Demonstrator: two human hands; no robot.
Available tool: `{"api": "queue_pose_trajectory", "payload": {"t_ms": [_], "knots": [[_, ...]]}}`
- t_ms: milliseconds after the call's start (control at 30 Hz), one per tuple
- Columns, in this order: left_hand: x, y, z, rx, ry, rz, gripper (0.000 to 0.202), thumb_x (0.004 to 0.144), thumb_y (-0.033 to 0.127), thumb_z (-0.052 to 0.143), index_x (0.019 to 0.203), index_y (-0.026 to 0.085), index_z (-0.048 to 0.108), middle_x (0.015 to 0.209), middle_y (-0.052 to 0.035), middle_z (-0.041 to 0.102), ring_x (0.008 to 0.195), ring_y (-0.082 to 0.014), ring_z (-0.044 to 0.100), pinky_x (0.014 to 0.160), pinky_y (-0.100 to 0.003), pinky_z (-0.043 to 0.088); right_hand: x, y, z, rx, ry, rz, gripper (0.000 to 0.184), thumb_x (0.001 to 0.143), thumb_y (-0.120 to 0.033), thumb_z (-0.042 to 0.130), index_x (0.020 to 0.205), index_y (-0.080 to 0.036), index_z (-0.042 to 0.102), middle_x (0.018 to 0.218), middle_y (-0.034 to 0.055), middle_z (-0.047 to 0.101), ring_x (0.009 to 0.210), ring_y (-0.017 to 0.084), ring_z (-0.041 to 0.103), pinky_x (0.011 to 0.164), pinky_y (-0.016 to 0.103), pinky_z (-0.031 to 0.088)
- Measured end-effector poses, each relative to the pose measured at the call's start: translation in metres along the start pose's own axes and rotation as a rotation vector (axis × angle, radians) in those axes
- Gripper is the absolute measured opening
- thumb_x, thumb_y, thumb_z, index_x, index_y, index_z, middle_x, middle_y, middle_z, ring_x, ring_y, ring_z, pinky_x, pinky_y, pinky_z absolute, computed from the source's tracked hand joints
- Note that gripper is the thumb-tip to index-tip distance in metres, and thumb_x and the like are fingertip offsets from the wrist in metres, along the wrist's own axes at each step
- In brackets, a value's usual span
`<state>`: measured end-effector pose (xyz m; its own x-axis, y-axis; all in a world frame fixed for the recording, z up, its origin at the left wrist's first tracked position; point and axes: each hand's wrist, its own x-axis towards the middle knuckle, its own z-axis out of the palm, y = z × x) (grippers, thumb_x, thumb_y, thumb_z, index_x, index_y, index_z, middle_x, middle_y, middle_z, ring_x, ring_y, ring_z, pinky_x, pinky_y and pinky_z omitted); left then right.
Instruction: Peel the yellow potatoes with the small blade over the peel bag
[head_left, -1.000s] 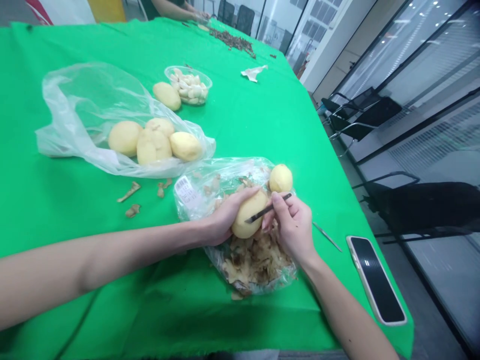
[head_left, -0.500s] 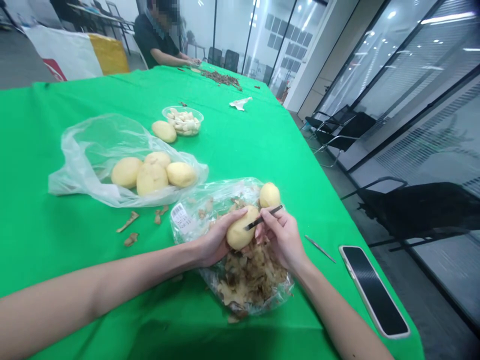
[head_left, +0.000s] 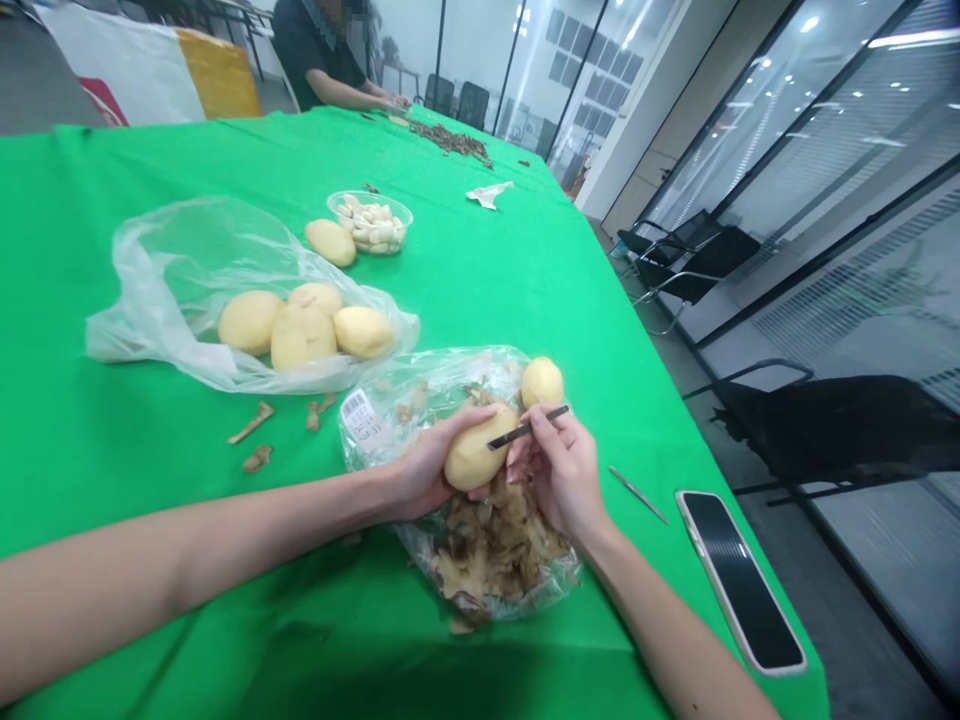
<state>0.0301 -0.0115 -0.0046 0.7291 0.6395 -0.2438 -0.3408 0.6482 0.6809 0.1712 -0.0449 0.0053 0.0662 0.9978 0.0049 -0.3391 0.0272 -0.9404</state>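
The green-clothed surface (head_left: 525, 300) fills the view, with a co-worker (head_left: 315, 50) at the far end. On the left, a clear plastic bag (head_left: 150, 310) holds 4 peeled potatoes (head_left: 302, 338). Near right, a second plastic bag (head_left: 375, 440) lies under the work, so brown peels (head_left: 487, 550) collect in it; 1 more potato (head_left: 542, 383) sits on its far edge. The left hand (head_left: 427, 465) grasps the main potato (head_left: 472, 452) above that bag, steadying it. The right hand (head_left: 562, 470) pinches a narrow dark scraper (head_left: 525, 427) across the potato. A phone (head_left: 739, 580) and thin metal tool (head_left: 637, 494) lie off right, clear of the hands.
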Motion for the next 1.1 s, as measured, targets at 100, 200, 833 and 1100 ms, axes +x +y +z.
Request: {"api": "queue_pose_trajectory", "payload": {"t_ms": [100,200,833,1100], "knots": [[0.0012,-0.0003,-0.0008,-0.018,-0.020,-0.003,0.039,0.079,0.052,0.060,0.075,0.013,0.062,0.062,-0.0043,0.060,0.052,-0.0135,0.054,0.036,-0.019,0.031,-0.0006,-0.0011,-0.0007,-0.007,0.001,-0.003,0.030,0.079,-0.048,0.069,0.080,-0.019,0.061,0.050,-0.0036,0.064,0.035,0.010,0.056,0.036,0.019,0.048],[0.0011,0.0005,-0.0004,-0.025,0.018,-0.028,0.038,0.079,0.050,0.058,0.078,0.013,0.062,0.062,-0.0041,0.061,0.052,-0.0135,0.055,0.036,-0.019,0.032,-0.0012,-0.0027,-0.0007,-0.009,0.014,-0.016,0.029,0.080,-0.047,0.069,0.080,-0.018,0.062,0.051,-0.0032,0.064,0.036,0.011,0.056,0.036,0.020,0.048],[0.0023,0.0002,0.0004,0.005,-0.070,0.030,0.043,0.084,0.050,0.051,0.066,0.012,0.061,0.058,-0.0047,0.058,0.048,-0.0122,0.053,0.036,-0.020,0.030,-0.0036,0.0010,-0.0015,-0.082,-0.011,-0.016,0.027,0.081,-0.043,0.069,0.077,-0.018,0.063,0.053,-0.0026,0.065,0.039,0.009,0.056,0.039,0.019,0.049],[0.0013,0.0006,0.0008,-0.006,0.020,-0.035,0.039,0.081,0.051,0.054,0.071,0.013,0.060,0.060,-0.0059,0.061,0.050,-0.0134,0.053,0.039,-0.021,0.030,-0.0030,-0.0014,0.0012,-0.091,0.049,-0.037,0.029,0.079,-0.045,0.070,0.075,-0.018,0.060,0.050,-0.0046,0.062,0.034,0.009,0.052,0.035,0.019,0.045]]}}
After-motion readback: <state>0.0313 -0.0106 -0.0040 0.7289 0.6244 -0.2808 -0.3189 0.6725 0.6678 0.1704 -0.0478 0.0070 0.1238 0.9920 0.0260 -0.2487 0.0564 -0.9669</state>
